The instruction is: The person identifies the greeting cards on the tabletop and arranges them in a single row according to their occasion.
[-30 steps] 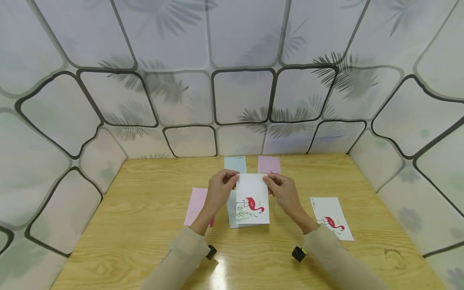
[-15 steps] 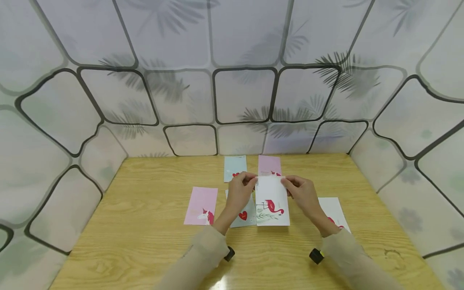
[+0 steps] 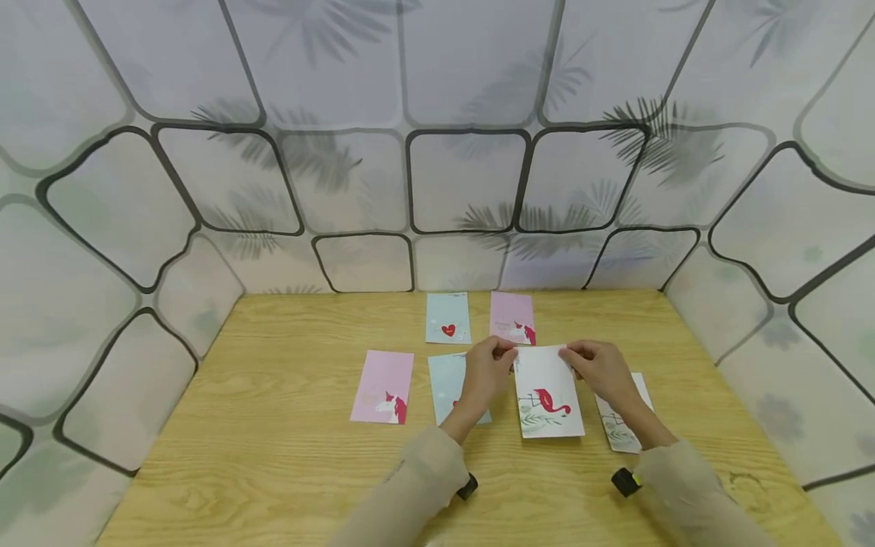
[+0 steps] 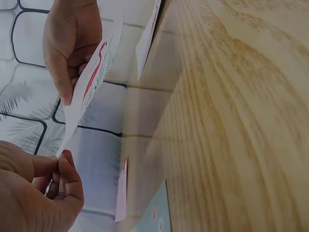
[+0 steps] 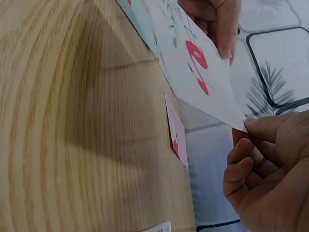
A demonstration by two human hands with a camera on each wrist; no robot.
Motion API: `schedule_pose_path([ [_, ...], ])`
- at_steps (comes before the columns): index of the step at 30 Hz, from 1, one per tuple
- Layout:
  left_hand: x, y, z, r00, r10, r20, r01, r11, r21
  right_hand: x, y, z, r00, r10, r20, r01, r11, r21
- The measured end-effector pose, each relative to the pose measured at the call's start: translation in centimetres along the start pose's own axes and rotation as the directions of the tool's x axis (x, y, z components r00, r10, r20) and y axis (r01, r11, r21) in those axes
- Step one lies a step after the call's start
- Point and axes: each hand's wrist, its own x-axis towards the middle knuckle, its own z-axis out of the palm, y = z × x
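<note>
On the wooden table (image 3: 273,456), a pink unicorn card (image 3: 383,386) lies leftmost. The left hand (image 3: 487,372) pinches the top left corner of a white flamingo card (image 3: 547,391) held above the table; the right hand (image 3: 601,368) pinches its top right corner.

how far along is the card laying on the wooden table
Already down: a blue heart card and pink unicorn card at the back, a pink unicorn card, a blue card and a partly hidden white flamingo card in front. In hand: the left hand and right hand pinch another white flamingo card, not yet released.
</note>
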Motion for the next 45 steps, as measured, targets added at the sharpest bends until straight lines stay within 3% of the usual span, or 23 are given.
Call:
schedule_pose_path([
  [6, 0.2, -0.6, 1.5, 0.999, -0.028, 0.029, 0.028, 1.0, 0.007, -0.1, 0.7, -0.9, 0.999, 0.004, 0.044, 0.0, 0.995, -0.1],
  [15, 0.0, -1.3, 2.8, 0.997, -0.065, 0.029, 0.063, 0.995, 0.075, -0.2, 1.9, -1.2, 0.986, 0.112, 0.12, -0.09, 0.981, -0.17],
  [23, 0.0, -1.8, 3.9, 0.998, -0.064, 0.028, 0.059, 0.985, 0.162, -0.5, 3.0, -1.1, 0.989, 0.067, 0.131, -0.038, 0.976, -0.215],
  [29, 0.3, -2.4, 4.4, 0.997, -0.076, 0.012, 0.069, 0.958, 0.279, -0.3, 4.0, -0.6, 0.995, 0.013, 0.103, 0.016, 0.961, -0.275],
  [35, 0.6, -2.7, 4.5, 0.997, -0.071, 0.027, 0.058, 0.938, 0.341, -0.5, 4.5, -0.3, 0.997, 0.012, 0.071, 0.014, 0.937, -0.348],
  [42, 0.7, -2.4, 4.5, 0.993, -0.088, 0.084, 0.046, 0.912, 0.407, -0.6, 4.4, 0.0, 0.999, 0.012, 0.051, 0.007, 0.928, -0.373],
  [45, 0.6, -2.3, 4.6, 0.984, -0.112, 0.137, 0.034, 0.881, 0.471, -0.7, 4.3, 0.0, 0.998, 0.029, 0.046, -0.01, 0.925, -0.38],
])
